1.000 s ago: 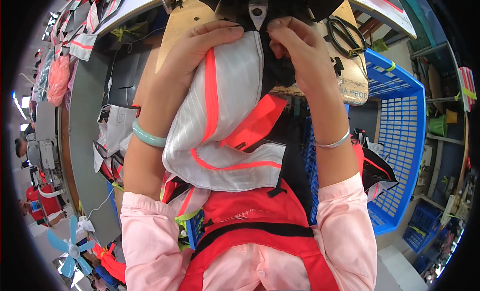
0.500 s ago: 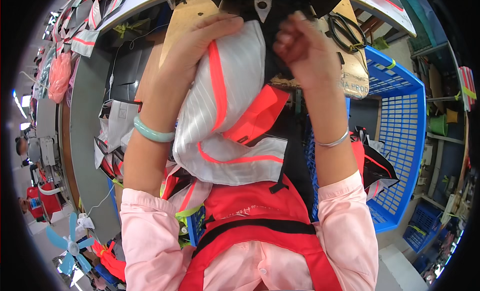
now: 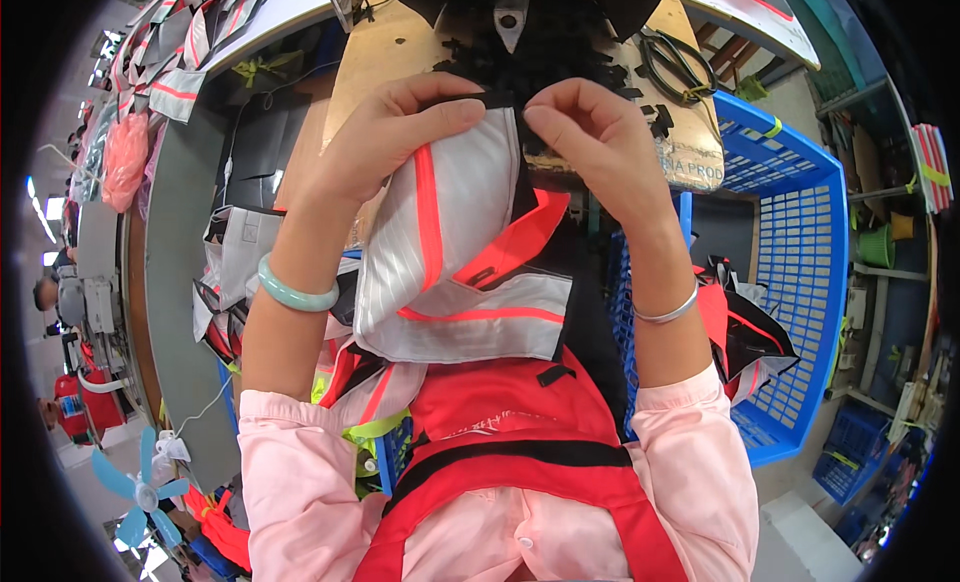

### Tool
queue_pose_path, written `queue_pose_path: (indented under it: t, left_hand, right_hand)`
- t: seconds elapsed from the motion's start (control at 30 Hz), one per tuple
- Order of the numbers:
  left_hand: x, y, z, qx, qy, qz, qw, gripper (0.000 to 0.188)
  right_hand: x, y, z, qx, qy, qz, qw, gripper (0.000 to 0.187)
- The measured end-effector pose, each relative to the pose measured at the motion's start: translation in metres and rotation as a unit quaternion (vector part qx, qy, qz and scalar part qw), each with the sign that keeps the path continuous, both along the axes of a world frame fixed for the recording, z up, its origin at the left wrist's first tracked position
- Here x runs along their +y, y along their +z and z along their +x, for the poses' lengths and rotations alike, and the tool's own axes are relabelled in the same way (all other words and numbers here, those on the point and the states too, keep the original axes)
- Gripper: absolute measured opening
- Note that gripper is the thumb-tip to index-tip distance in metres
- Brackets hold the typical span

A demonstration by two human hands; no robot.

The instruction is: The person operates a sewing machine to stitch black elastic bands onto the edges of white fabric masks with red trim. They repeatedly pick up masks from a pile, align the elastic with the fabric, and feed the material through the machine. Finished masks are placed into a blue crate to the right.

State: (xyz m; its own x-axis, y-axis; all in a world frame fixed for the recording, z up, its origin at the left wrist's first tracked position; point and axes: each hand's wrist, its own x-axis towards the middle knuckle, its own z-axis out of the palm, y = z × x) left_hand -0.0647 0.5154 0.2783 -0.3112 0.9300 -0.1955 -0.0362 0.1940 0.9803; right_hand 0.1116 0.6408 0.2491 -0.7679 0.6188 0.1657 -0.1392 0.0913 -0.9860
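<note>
My left hand (image 3: 425, 122) grips the upper edge of a silver-grey striped fabric piece (image 3: 465, 172) with a bright red-orange stripe. Its thumb lies over the front, beside a short black strip (image 3: 500, 100) at the fabric's top edge. Just right of that edge, my right hand (image 3: 595, 132) is closed in a pinch; anything between its fingertips is too small to make out. The lower part of the fabric curls down over my red apron (image 3: 500, 392), and a red-orange flap (image 3: 515, 242) hangs from its right side.
Small black pieces (image 3: 570, 67) lie on the wooden worktop (image 3: 385, 57) beneath a dark machine with a metal tip (image 3: 510, 22). A black-handled tool (image 3: 680, 67) rests at right. A blue basket (image 3: 800, 252) holding fabric pieces stands right; more fabric (image 3: 240, 252) is piled left.
My right hand has come down and left to the fabric's top edge, its fingers now pinched. My left hand has lowered slightly, and a black strip now shows at that edge.
</note>
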Motion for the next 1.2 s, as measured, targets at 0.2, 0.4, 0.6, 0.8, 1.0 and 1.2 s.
queue_pose_path:
  t: [0.2,0.4,0.6,0.8,1.0,1.2]
  left_hand:
    - [0.016,-0.005,-0.008,-0.016,0.030,0.009,0.999,0.033]
    - [0.026,-0.003,-0.012,-0.052,0.062,0.027,0.996,0.031]
    - [0.024,0.001,-0.012,0.040,0.059,0.020,0.997,0.030]
    - [0.021,0.001,0.010,0.333,-0.301,-0.112,0.886,0.029]
    - [0.054,-0.005,0.073,0.386,-0.412,-0.078,0.822,0.035]
    - [0.024,-0.044,0.047,0.124,-0.255,-0.020,0.959,0.038]
  right_hand:
    - [0.010,0.000,-0.019,-0.024,-0.088,0.088,0.992,0.018]
    - [0.018,-0.007,-0.037,0.004,-0.142,0.145,0.979,0.018]
    - [0.027,0.000,-0.027,-0.026,-0.179,0.241,0.954,0.018]
    - [-0.050,0.017,0.016,0.082,0.084,0.445,0.888,0.006]
    - [-0.101,-0.021,-0.002,-0.278,0.103,0.593,0.749,0.026]
    - [-0.068,-0.020,0.034,-0.250,0.078,0.416,0.871,0.021]
